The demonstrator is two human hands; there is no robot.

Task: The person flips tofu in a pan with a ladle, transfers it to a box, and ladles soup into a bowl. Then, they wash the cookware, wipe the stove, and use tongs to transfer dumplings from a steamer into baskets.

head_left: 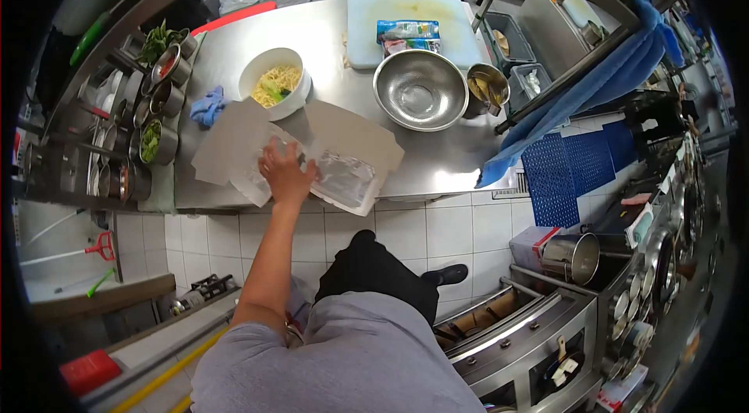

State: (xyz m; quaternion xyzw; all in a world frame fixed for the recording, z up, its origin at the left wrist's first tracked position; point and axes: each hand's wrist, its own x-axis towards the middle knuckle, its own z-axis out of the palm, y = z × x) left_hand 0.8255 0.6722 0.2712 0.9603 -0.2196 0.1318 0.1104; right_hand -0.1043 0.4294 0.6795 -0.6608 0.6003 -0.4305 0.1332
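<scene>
Left hand (287, 171) spreads fingers wide at an open carton (232, 144); blue packet (408, 30) print looks unreadable.

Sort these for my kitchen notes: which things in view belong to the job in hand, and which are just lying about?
Likely in use:
- open cardboard box under the left hand
- second open box beside it
- white bowl of noodles, probably

Apparently lying about:
- blue cloth
- metal bowl
- packets on the cutting board
</scene>
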